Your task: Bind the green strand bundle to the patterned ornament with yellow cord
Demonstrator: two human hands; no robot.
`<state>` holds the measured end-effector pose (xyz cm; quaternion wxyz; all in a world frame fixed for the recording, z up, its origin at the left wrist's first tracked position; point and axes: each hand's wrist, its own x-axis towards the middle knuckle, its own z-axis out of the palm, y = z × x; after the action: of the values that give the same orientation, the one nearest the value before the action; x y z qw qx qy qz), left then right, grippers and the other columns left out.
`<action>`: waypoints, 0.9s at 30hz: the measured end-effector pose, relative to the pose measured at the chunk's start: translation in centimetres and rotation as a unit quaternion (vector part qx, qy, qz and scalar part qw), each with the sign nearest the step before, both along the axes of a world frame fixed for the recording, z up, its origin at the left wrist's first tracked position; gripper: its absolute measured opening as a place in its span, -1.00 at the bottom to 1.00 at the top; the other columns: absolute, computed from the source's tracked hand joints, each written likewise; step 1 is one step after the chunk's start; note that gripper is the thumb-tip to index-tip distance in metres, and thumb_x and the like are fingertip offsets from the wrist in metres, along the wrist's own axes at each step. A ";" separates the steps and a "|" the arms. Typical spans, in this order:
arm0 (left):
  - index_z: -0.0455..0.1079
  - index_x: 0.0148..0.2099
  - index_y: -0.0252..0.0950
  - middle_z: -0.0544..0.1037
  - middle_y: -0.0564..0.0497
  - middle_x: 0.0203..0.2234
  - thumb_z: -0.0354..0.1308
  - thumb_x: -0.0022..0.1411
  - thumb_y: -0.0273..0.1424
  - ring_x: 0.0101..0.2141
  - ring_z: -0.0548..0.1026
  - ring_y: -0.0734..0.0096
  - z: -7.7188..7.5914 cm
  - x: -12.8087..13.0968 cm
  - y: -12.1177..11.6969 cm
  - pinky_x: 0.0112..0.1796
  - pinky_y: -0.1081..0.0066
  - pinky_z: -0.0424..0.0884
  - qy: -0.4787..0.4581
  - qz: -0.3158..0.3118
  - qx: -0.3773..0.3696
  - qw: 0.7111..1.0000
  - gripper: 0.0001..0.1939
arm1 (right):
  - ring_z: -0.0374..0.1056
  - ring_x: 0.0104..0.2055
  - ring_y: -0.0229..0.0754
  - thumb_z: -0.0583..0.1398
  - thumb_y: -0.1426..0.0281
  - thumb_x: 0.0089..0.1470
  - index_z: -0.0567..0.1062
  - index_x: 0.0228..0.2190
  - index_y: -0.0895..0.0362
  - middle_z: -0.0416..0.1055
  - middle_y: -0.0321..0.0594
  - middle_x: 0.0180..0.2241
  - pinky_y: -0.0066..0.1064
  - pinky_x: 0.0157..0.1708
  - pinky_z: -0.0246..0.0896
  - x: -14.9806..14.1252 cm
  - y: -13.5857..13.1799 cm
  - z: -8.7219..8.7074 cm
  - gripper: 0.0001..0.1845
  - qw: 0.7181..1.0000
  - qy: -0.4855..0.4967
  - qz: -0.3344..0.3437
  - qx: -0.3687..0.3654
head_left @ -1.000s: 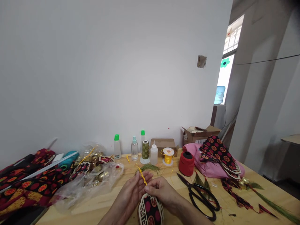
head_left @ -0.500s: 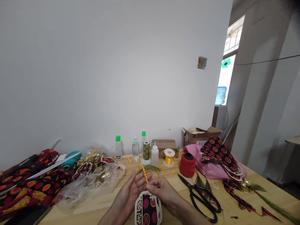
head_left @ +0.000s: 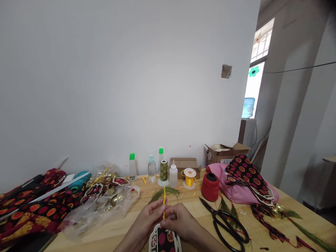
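A yellow braided cord (head_left: pixel 164 198) rises from the top of a flat ornament (head_left: pixel 162 240), which has a pale cut-out frame over dark fabric with red circles. My left hand (head_left: pixel 147 217) pinches the cord between thumb and fingers. Just below and to the right, my right hand (head_left: pixel 180 217) is closed at the cord's base, its thumb by the ornament's top edge. The ornament's lower end runs out of the picture. Behind the fingertips lies a bunch of green thread (head_left: pixel 170 190) on the table.
Black scissors (head_left: pixel 228 224) lie right of my hands, by a red thread cone (head_left: pixel 210 187). Along the wall stand a yellow cord spool (head_left: pixel 189 180), a green thread spool (head_left: pixel 163 170) and squeeze bottles (head_left: pixel 173 175). Patterned fabric (head_left: pixel 34 213) and a plastic bag of bells (head_left: pixel 110 203) fill the left.
My left hand has gone from flat and spread to pinching the cord. The cord now stands more upright, and the ornament sits slightly lower.
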<state>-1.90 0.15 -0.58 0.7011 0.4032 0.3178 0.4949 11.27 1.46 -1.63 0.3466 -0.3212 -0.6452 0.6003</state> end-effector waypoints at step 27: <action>0.22 -0.07 -0.39 0.56 -0.10 -0.48 0.17 -0.13 -0.56 -0.49 0.51 0.31 0.7 -4.4 1.2 -0.43 0.35 0.41 0.019 0.136 -0.040 0.990 -0.51 | 0.22 -0.46 -0.29 0.14 0.46 -0.22 0.50 -0.55 0.13 0.37 -0.31 -0.54 -0.53 -0.48 0.00 4.4 1.7 1.3 -0.88 0.893 -0.277 -0.151 0.320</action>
<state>-6.31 1.36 0.09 0.6364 0.3372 0.4026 0.5650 15.63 3.15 -0.32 0.3241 -0.4402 -0.8159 0.1886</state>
